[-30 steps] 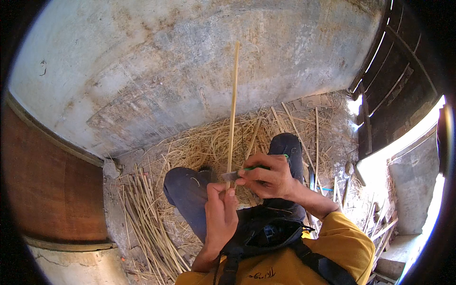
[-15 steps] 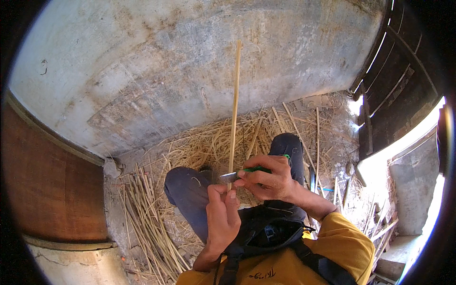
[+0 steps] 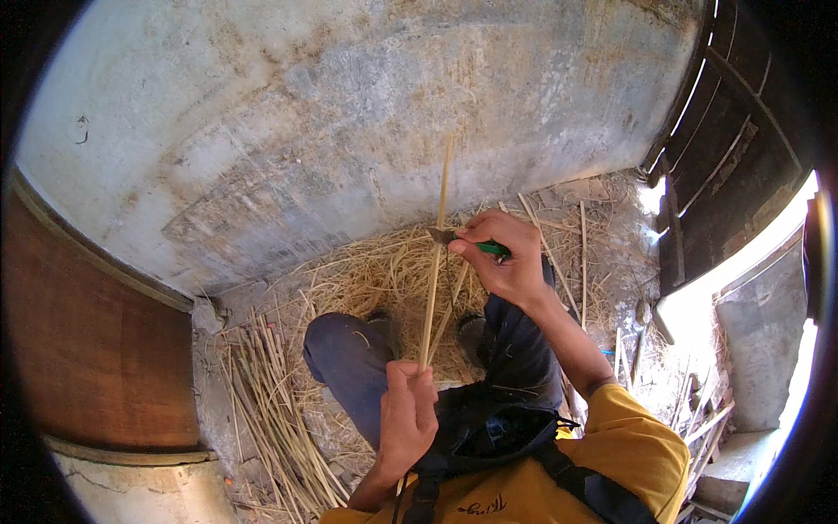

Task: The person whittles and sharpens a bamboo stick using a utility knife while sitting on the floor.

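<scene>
My left hand point(image 3: 407, 419) pinches the near end of a long, pale bamboo strip point(image 3: 432, 301) that points away from me toward the wall. Farther along, my right hand point(image 3: 504, 253) grips a green-handled knife point(image 3: 491, 249). Its short blade point(image 3: 442, 236) lies across the strip, well ahead of my left hand. A thin sliver point(image 3: 452, 313) hangs beside the strip, slanting back toward my left fingers. Below the hands are my dark trouser legs and an open black bag point(image 3: 497, 430) at my waist.
Curly shavings point(image 3: 375, 258) cover the floor between my feet and the stained wall point(image 3: 349, 131). A bundle of long strips point(image 3: 275, 410) lies to my left, near a brown wooden panel point(image 3: 105, 332). More sticks point(image 3: 707, 428) lie at the right, below dark boards point(image 3: 733, 140).
My right hand and the knife have moved away from me along the strip, apart from my left hand. The strip's far end sits lower in view, and a thin sliver now shows beside it.
</scene>
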Available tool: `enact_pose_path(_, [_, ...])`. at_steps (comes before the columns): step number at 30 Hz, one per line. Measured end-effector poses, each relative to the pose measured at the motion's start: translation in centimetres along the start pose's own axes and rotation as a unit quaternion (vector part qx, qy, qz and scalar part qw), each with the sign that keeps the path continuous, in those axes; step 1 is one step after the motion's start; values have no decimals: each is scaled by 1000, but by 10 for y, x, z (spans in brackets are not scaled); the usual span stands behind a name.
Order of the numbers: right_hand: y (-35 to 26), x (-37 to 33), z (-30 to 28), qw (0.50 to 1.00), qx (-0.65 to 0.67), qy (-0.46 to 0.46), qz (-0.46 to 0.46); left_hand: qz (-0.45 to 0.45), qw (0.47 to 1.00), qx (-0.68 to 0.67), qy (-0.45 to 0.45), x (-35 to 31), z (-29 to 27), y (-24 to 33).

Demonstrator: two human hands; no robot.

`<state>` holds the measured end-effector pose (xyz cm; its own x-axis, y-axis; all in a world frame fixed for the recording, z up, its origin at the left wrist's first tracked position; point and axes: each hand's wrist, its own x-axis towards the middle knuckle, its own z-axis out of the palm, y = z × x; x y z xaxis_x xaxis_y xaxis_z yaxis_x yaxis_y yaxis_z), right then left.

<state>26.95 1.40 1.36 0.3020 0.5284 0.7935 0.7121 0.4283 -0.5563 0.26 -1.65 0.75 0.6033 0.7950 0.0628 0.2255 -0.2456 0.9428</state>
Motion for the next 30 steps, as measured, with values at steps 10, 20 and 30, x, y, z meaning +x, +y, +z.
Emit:
enact_pose_path(10, [71, 30, -16, 983, 39, 82, 160, -42, 998, 21, -46, -18, -9, -12])
enact_pose_path(20, [18, 0, 7, 876, 323, -70, 352, -110, 990, -61, -70, 0, -20, -35])
enact_pose_path(30, [-14, 3, 4, 858, 355, -79, 364, 114, 991, 65, 9, 45, -13, -9])
